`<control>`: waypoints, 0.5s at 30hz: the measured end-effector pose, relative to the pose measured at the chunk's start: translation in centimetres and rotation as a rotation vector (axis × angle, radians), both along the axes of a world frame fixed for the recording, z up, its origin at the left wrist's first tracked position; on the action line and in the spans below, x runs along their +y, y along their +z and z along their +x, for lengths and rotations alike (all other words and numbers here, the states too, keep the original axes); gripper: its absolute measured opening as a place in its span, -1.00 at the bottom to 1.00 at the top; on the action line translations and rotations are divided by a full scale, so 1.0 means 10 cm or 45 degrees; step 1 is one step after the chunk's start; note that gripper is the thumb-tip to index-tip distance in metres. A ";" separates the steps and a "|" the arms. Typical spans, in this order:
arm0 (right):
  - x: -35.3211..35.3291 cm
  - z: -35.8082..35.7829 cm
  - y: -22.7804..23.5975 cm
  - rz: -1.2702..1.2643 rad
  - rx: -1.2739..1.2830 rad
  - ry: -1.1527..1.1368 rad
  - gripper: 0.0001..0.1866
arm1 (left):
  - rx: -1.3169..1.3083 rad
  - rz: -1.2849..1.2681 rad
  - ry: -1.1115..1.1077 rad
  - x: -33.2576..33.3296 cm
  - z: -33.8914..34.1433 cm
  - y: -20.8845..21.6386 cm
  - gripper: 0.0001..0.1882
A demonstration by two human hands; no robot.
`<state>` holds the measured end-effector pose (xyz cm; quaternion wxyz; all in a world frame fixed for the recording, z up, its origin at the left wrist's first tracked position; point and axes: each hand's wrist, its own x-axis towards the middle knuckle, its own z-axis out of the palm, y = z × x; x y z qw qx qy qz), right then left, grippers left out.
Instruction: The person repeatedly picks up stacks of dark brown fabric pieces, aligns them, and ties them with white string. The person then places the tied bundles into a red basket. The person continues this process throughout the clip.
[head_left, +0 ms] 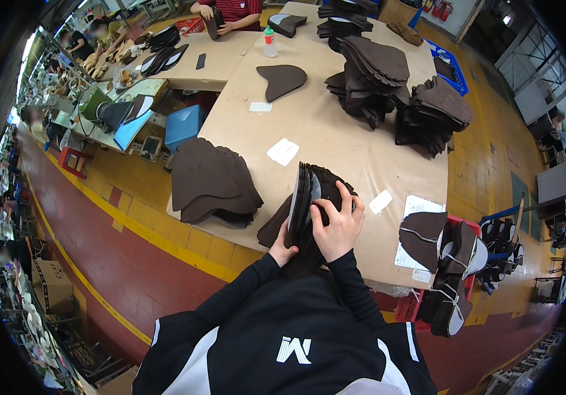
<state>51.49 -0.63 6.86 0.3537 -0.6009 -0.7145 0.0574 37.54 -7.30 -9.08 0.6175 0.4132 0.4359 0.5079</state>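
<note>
Factory floor, likely shoe-part production. Long work table [335, 138] carries stacks of dark cut pieces [368, 79]; another worker [230, 10] at far end. Yellow floor line [131, 227] runs along left.

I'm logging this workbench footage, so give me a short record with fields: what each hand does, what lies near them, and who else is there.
left hand: props the bundle of dark brown cut pieces from below
right hand: fingers spread on the bundle's edge
beside: flat stack of brown pieces to the left, white cards
surface: tan worktable
far end: another person's hands, plastic bottle
</note>
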 end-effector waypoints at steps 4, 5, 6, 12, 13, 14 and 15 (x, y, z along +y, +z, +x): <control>-0.01 -0.02 0.05 -0.047 0.002 0.011 -0.80 | 0.069 0.024 -0.012 0.01 -0.03 -0.07 0.39; -0.01 -0.01 0.03 -0.053 0.006 0.009 -0.79 | 0.087 0.024 -0.016 0.02 -0.04 -0.04 0.39; 0.00 -0.01 0.01 -0.059 0.011 0.011 -0.77 | 0.084 0.028 -0.018 0.02 -0.05 -0.08 0.38; -0.17 -0.11 -0.01 -0.159 -0.236 -0.018 -0.27 | 0.204 0.007 -0.017 0.09 0.05 0.14 0.34; -0.23 -0.11 -0.03 -0.164 -0.279 -0.016 -0.17 | 0.154 0.042 -0.011 0.08 0.08 0.17 0.34; -0.30 -0.09 -0.06 -0.157 -0.172 -0.104 -0.07 | 0.104 0.077 -0.007 0.06 0.12 0.17 0.33; -0.34 -0.06 -0.08 -0.144 -0.064 -0.187 0.03 | 0.056 0.117 0.002 0.06 0.15 0.19 0.33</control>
